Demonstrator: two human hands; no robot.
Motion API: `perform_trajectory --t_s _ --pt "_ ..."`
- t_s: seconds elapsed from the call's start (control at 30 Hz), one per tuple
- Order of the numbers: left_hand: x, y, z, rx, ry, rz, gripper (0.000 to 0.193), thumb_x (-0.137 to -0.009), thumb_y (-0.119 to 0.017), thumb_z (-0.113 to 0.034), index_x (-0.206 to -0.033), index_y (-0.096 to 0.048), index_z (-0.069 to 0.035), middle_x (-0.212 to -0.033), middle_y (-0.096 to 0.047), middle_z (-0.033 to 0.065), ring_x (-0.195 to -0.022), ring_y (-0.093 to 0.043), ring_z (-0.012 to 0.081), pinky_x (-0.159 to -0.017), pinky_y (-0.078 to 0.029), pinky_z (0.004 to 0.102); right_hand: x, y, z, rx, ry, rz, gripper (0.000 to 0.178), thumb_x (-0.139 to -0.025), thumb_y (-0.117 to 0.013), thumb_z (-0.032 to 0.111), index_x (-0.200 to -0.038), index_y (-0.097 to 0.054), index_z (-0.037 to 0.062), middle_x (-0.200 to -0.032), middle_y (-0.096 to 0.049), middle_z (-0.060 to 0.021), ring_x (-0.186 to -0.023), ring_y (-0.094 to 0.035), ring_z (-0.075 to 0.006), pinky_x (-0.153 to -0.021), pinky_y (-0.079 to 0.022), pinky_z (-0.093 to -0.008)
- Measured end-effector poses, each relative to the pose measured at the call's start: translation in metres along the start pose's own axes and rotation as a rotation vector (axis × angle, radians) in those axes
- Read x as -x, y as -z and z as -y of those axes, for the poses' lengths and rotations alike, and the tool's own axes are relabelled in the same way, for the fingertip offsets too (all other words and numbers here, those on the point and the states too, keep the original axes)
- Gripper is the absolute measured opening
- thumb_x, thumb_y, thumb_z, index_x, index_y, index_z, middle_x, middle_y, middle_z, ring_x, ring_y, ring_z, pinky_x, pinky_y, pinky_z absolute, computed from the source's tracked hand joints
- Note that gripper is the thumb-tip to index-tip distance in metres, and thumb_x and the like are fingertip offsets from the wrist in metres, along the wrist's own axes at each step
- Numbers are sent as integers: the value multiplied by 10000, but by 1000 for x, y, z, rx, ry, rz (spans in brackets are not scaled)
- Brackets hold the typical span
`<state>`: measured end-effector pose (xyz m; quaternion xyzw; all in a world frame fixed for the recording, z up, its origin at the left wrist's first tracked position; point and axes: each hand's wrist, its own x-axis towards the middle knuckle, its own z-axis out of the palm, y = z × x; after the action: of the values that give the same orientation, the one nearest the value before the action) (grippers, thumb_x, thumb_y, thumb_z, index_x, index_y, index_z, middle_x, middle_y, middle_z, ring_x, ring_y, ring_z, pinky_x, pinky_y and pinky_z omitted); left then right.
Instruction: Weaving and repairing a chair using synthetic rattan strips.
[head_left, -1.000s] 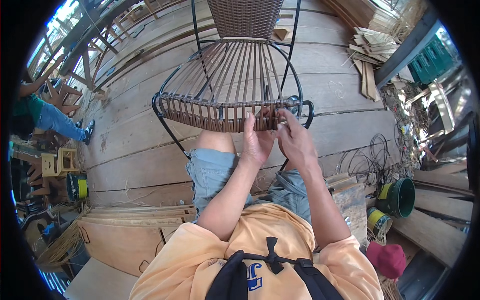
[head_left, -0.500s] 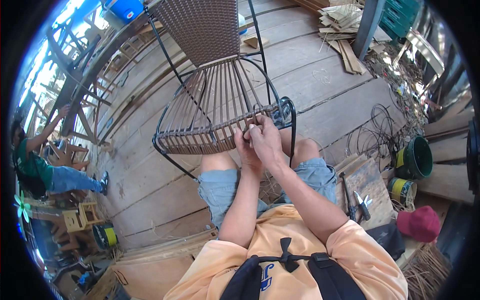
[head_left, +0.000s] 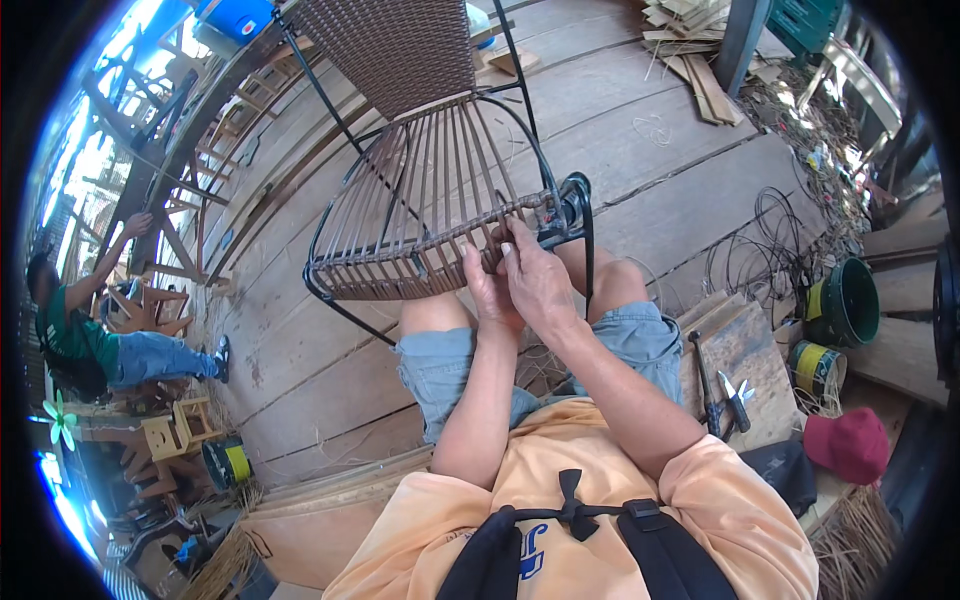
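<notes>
A chair with a black metal frame stands in front of me, its back a tight brown weave and its seat [head_left: 430, 160] strung with spaced brown strips. Both hands are at the right part of the seat's front edge [head_left: 385, 275], where strips wrap down over the rim. My left hand [head_left: 492, 295] is closed around the lower side of this edge, its thumb up and its fingers partly hidden. Close against it, my right hand [head_left: 541, 285] has its fingers bent onto the wrapped strips near the corner. Any loose strip end between the fingers is too small to make out.
Right of my knees, a hammer [head_left: 706, 380] and a knife [head_left: 737, 403] lie on a board. Green buckets [head_left: 845, 305], a red cap [head_left: 846, 445] and coiled black strands [head_left: 765, 240] are nearby. A person in a green shirt [head_left: 75, 325] stands far left.
The chair has shifted slightly up and left in view as my head moved. My hands stay at the same edge, the right fingers reaching a little higher on the strips.
</notes>
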<state>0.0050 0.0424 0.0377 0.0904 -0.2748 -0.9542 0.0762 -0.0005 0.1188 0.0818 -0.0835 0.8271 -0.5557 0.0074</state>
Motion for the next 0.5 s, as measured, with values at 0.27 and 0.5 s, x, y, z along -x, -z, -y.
perform_trajectory --t_s 0.27,0.5 --pt "-6 34 2 179 49 46 489 -859 -481 -580 -812 -553 -98 -901 -581 42 -899 -541 179 -867 -428 313 -10 -11 2 -339 -71 -58 218 -907 -502 136 -1035 -530 -37 -666 -615 -87 -558 -568 -120 -515 -455 -251" --pt "5 -12 4 123 94 -160 513 -834 -533 -564 -1003 -599 -84 -800 -595 -8 -699 -531 104 -647 -437 239 -8 2 -3 -990 -231 25 148 -910 -530 138 -834 -536 12 -618 -492 11 -478 -434 -50 -416 -353 -205"
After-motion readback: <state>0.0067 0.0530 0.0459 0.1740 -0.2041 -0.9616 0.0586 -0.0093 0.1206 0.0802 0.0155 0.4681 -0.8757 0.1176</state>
